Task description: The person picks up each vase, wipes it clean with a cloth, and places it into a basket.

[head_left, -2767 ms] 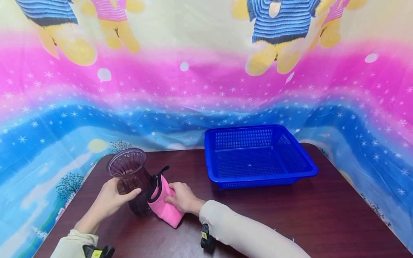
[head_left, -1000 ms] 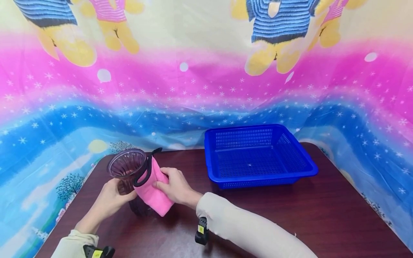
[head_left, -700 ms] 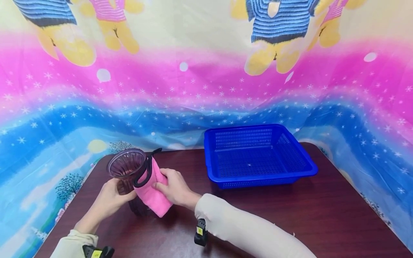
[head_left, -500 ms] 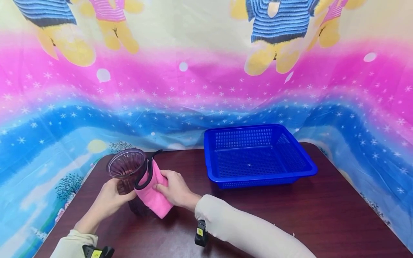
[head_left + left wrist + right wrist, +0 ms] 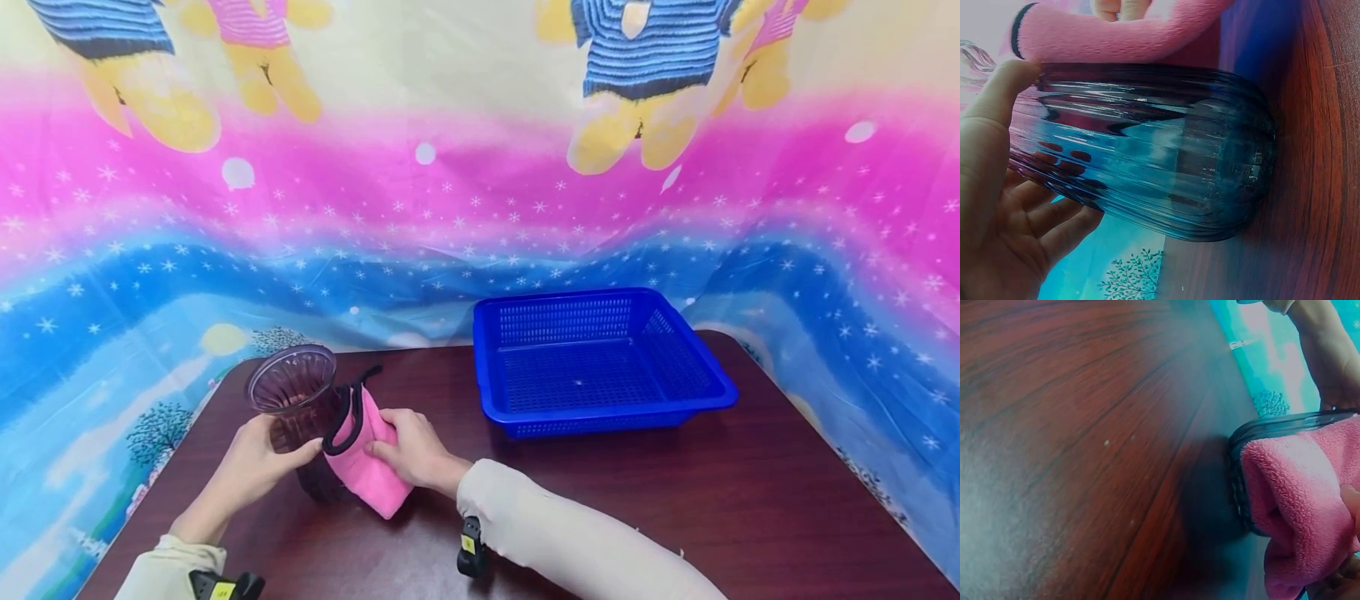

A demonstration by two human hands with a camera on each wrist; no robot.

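Observation:
A ribbed purple glass vase point(image 5: 294, 385) with a flared rim stands on the left part of the table, tilted slightly in the head view. My left hand point(image 5: 258, 458) grips it below the rim, thumb on the near side and fingers round the far side, as the left wrist view shows of the vase point(image 5: 1147, 150). A folded pink cloth point(image 5: 371, 467) with black edging and a black loop is held in my right hand point(image 5: 416, 450), thumb on top. The cloth point(image 5: 1297, 494) lies against the vase's side in the right wrist view, hiding part of the glass.
A blue plastic basket point(image 5: 607, 421) with perforated walls stands at the back right of the dark wooden table point(image 5: 600, 500). Behind the table hangs a colourful printed curtain point(image 5: 480, 167).
My right hand and the cloth went up and left across the vase, then came back slightly down and right along its side. My left hand keeps its grip on the vase.

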